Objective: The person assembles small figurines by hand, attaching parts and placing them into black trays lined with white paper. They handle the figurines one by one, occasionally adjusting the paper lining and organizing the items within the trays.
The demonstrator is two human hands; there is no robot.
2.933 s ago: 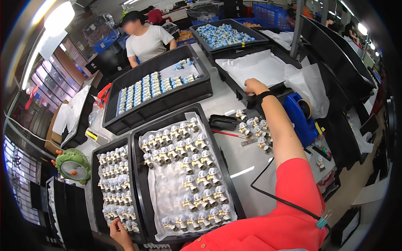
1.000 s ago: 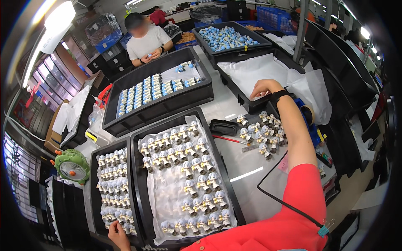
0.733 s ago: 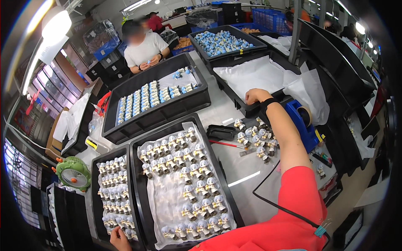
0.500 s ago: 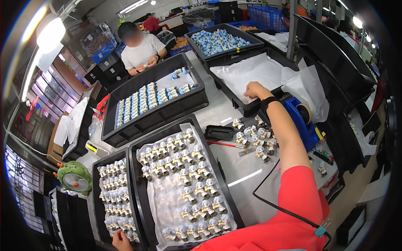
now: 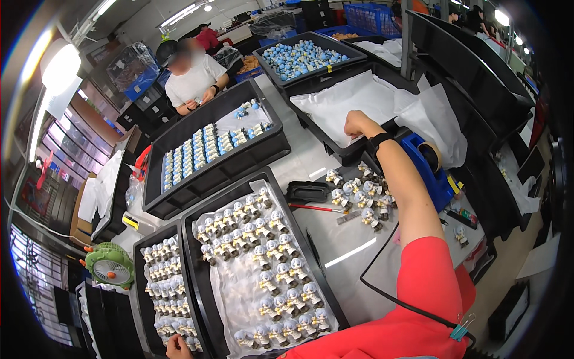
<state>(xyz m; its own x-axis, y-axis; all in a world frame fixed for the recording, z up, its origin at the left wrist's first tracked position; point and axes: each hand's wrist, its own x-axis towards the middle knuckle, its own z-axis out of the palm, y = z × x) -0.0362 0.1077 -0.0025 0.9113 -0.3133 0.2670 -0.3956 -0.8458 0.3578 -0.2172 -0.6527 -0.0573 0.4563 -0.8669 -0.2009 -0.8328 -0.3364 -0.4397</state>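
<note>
My right hand [image 5: 359, 124] reaches over the black tray lined with white paper [image 5: 317, 103]. Its fingers are curled closed near the tray's front edge, and whatever they hold is hidden. At the lower left, only part of my left hand [image 5: 177, 347] shows. Its fingertips are pressed together beside rows of small figurines [image 5: 174, 328] with pale blue hair in a narrow black tray [image 5: 186, 281]; I cannot make out what is between them. A wider black tray [image 5: 206, 311] holds more such figurines on crumpled white lining. Loose figurines [image 5: 360, 197] cluster on the table under my right forearm.
A blue tape dispenser [image 5: 421, 170] stands right of my forearm. A red-handled brush [image 5: 317, 208] and small black dish [image 5: 308, 191] lie mid-table. Farther off are a tray of blue-and-white figures [image 5: 206, 176], a bin of blue pieces [image 5: 305, 60], and a seated person [image 5: 194, 78]. A green fan [image 5: 109, 266] stands left.
The whole view has shifted slightly. My right hand remains over the paper-lined tray with its fingers curled. My left hand stays low beside the narrow tray, with less of it in view.
</note>
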